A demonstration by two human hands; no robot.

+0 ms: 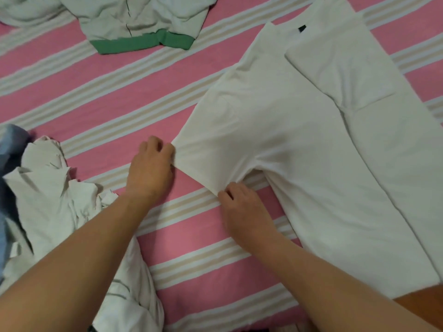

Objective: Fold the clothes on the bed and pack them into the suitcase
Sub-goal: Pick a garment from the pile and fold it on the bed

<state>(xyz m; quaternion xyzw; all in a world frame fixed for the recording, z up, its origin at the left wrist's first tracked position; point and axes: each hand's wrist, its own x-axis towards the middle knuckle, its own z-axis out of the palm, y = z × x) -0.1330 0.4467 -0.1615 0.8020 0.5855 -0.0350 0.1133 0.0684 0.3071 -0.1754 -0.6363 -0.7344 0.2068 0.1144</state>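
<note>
Two hands work the near sleeve of a white T-shirt (299, 144) spread flat on the striped bedsheet (119, 97). Nearest the wearer, the right hand (242, 209) has its fingers curled and pinches the sleeve's hem close to the armpit. Just beyond it and to the shirt's outer side, the left hand (149, 167) grips the sleeve's far corner with bent fingers, so the hem is stretched taut between them.

From both hands the shirt's body lies to the right. Its long axis runs from the hem at the wearer's lower right up and away to the collar. The opposite side of the shirt already lies folded inward, its sleeve resting on the chest. By the look of it, the next move is to carry this sleeve rightward over the body; the right hand is nearer the fold line, the left has farther to travel.

Left of the shirt sits a crumpled pale garment (55, 200). Farther off, beyond the shirt's collar side, lies a light garment with a green band (141, 41). No suitcase is in view.
</note>
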